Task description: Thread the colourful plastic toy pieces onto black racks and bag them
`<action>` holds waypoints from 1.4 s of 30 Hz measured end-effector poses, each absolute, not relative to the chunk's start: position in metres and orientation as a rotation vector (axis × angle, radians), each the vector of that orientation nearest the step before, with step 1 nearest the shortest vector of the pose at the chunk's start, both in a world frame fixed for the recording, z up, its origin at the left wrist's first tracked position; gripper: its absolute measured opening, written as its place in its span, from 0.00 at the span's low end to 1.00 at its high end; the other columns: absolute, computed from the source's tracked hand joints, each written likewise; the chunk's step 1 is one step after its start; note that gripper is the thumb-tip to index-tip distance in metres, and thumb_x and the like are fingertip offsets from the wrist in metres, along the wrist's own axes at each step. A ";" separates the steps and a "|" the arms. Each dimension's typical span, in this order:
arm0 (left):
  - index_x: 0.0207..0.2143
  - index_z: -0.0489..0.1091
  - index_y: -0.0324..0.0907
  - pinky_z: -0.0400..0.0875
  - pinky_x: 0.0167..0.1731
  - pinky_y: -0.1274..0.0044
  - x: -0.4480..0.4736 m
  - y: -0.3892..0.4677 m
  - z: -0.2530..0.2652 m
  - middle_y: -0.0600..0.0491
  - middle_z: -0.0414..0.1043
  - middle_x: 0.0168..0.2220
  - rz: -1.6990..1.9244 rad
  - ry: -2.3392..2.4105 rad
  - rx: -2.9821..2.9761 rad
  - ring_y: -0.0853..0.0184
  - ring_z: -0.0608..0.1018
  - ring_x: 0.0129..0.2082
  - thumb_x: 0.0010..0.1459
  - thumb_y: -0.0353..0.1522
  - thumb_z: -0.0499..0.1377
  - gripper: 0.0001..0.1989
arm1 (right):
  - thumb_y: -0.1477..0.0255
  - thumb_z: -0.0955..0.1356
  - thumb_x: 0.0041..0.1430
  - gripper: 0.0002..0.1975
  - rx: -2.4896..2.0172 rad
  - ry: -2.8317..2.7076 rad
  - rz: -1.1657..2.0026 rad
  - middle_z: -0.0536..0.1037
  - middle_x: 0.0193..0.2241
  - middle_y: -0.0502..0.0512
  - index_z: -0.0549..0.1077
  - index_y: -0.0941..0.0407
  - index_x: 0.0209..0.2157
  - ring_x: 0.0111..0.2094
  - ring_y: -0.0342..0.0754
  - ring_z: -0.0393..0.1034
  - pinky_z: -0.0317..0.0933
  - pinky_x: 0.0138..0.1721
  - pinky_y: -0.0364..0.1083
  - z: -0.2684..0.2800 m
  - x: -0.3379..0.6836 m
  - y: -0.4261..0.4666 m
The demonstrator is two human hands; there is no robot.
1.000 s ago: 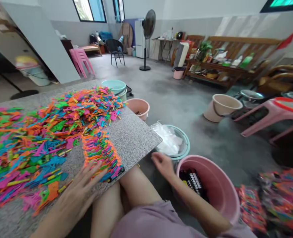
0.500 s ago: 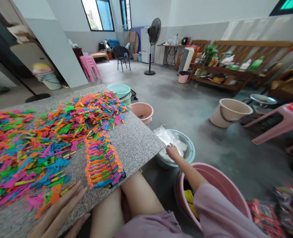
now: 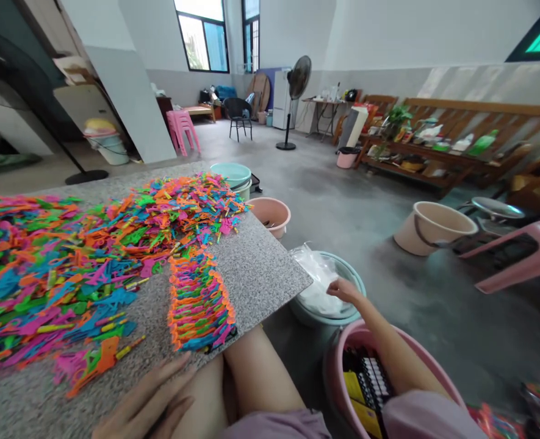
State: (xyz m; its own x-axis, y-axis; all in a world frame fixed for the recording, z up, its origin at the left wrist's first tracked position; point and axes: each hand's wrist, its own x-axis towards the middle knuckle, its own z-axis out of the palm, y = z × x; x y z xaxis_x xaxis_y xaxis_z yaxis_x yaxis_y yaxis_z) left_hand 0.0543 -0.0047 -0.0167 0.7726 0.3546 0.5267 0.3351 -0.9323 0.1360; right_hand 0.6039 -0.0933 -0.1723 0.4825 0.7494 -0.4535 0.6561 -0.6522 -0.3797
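The row of pieces [image 3: 201,302] runs lengthwise from the desk's [image 3: 272,262] near edge toward the heap [image 3: 182,207], left hand [image 3: 155,393] loosely open beside that edge, right hand [image 3: 342,291] curled at the basin's [image 3: 348,273] bags [image 3: 316,277], grip unclear.

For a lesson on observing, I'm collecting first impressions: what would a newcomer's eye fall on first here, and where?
Probably the heap of bright pieces across the left of the speckled tabletop, with a tidy row of pieces at its near edge. Next might come the whitish plastic in the teal basin beside the tabletop's corner, the right hand at it.
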 end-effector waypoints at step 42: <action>0.37 0.71 0.42 0.68 0.37 0.76 0.188 0.031 0.065 0.58 0.66 0.26 0.869 0.563 2.003 0.69 0.69 0.27 0.48 0.37 0.66 0.15 | 0.59 0.68 0.55 0.13 -1.402 -0.636 -0.237 0.65 0.22 0.47 0.67 0.55 0.28 0.22 0.42 0.58 0.55 0.25 0.43 0.028 0.411 -0.042</action>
